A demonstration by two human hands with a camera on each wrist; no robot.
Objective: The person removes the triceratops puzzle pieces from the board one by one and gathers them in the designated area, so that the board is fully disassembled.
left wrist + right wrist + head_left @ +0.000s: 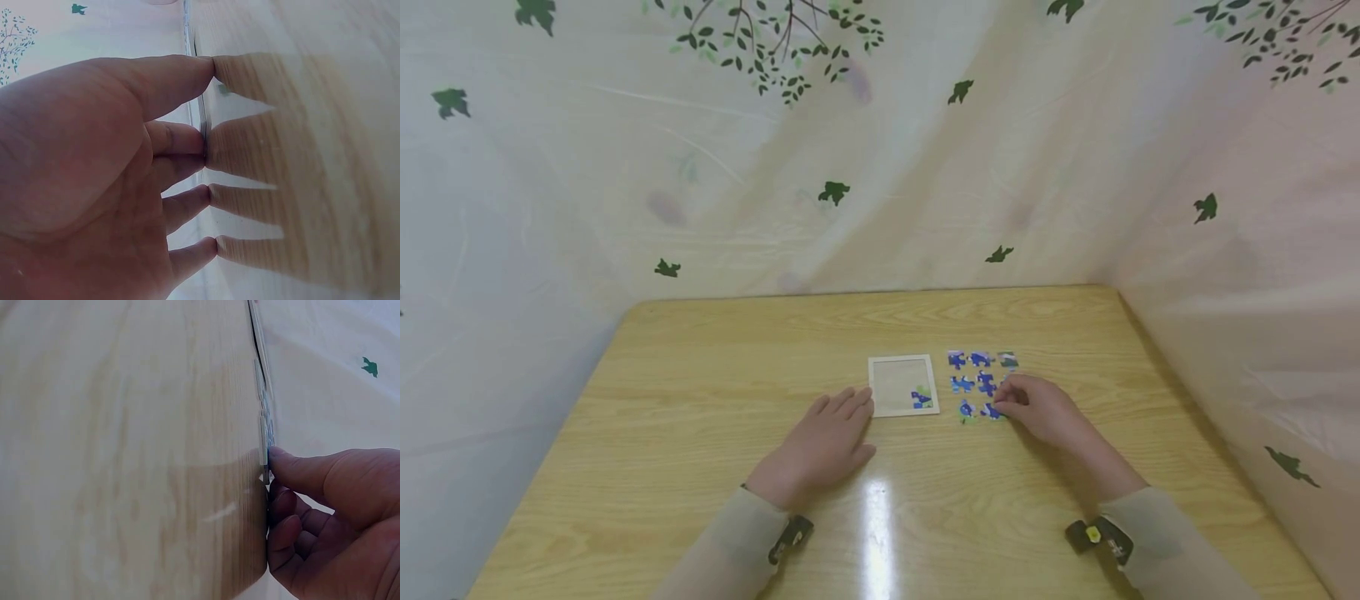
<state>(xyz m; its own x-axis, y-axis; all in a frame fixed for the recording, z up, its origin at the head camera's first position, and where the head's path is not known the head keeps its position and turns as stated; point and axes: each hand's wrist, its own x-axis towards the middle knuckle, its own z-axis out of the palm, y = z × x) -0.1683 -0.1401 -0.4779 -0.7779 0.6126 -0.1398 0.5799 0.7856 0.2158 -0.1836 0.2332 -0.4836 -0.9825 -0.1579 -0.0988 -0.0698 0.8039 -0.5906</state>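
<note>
A white square puzzle frame lies on the table, with a few joined blue and green pieces in its lower right corner. My left hand rests beside it with straight, spread fingers; the fingertips touch the frame's left edge, and in the left wrist view the fingertips meet the table. To the right of the frame lie several loose jigsaw pieces in rows. Over their lower right part is my right hand, its thumb and curled index finger pinching the edge of a blue puzzle piece, partly hidden.
The wooden table reaches a pale curtain printed with leaves at the back and sides. Dark wrist-worn devices sit at the left cuff and the right cuff. Light glares on the tabletop in front of the frame.
</note>
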